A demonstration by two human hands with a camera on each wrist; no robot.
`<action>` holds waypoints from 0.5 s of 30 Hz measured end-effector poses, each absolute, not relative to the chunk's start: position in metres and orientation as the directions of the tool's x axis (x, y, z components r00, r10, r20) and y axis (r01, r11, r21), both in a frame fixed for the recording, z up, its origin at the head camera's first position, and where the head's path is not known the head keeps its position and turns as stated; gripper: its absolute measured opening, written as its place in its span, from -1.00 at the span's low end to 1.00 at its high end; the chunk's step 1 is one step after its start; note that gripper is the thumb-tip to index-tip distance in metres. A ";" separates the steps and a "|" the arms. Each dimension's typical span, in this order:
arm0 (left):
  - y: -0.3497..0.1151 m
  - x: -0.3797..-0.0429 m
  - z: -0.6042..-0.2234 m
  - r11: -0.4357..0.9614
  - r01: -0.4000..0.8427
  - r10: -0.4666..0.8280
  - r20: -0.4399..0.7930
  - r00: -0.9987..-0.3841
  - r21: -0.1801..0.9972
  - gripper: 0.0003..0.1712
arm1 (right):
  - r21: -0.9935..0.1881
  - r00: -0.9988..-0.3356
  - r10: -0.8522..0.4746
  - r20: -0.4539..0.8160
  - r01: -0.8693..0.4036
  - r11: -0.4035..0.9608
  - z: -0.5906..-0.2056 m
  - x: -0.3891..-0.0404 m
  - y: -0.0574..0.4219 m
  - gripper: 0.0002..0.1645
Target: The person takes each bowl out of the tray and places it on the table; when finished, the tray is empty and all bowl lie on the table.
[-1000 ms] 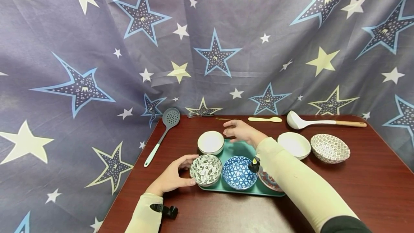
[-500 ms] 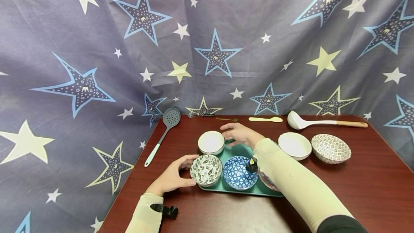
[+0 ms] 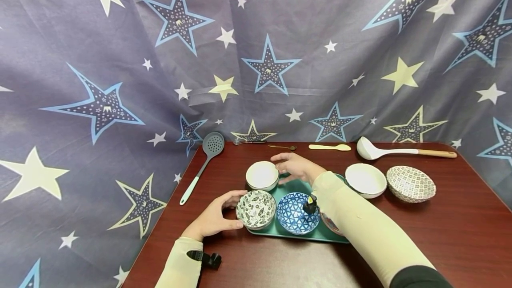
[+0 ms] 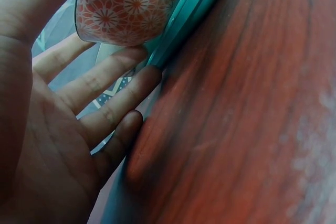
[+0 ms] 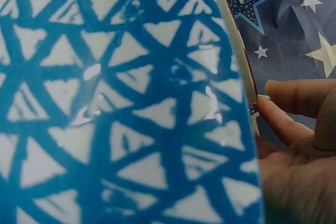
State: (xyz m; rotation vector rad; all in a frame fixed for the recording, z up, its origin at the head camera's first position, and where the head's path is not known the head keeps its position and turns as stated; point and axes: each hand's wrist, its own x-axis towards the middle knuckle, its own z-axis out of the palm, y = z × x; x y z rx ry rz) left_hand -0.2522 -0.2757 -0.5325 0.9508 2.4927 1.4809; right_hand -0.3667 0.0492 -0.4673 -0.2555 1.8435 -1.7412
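In the head view my left hand (image 3: 216, 217) cups the left side of a leaf-patterned bowl (image 3: 256, 209), thumb in front and fingers behind at its rim. A red wall with white flowers (image 4: 131, 9) shows close by its outstretched fingers in the left wrist view. My right hand (image 3: 296, 167) reaches over the green tray (image 3: 296, 186), its spread fingertips right at the edge of a plain white bowl (image 3: 262, 175). A blue triangle-patterned bowl (image 3: 298, 213) stands under the right wrist and fills much of the right wrist view. The right forearm mostly hides a reddish bowl (image 3: 333, 226).
Right of the tray are a white bowl (image 3: 366, 180) and a checked bowl (image 3: 411, 184). Along the back lie a fork (image 3: 250, 142), a small dark spoon (image 3: 284, 147), a yellow spoon (image 3: 330, 147) and a ladle (image 3: 404, 151). A slotted skimmer (image 3: 206, 159) lies at left.
My right hand has moved a little left and closer to the plain white bowl, uncovering the small dark spoon's head. The left hand stays beside the leaf-patterned bowl.
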 end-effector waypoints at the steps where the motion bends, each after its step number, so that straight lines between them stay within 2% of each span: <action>1: -0.276 -0.252 -0.532 0.337 0.462 0.551 0.226 -0.804 0.820 -0.03 | -0.959 -0.810 -0.515 -0.282 0.254 0.126 -0.467 -0.367 0.049 -0.36; 15: -0.274 -0.251 -0.530 0.325 0.462 0.554 0.229 -0.800 0.825 -0.04 | -0.948 -0.801 -0.511 -0.312 0.297 0.114 -0.473 -0.367 0.042 -0.38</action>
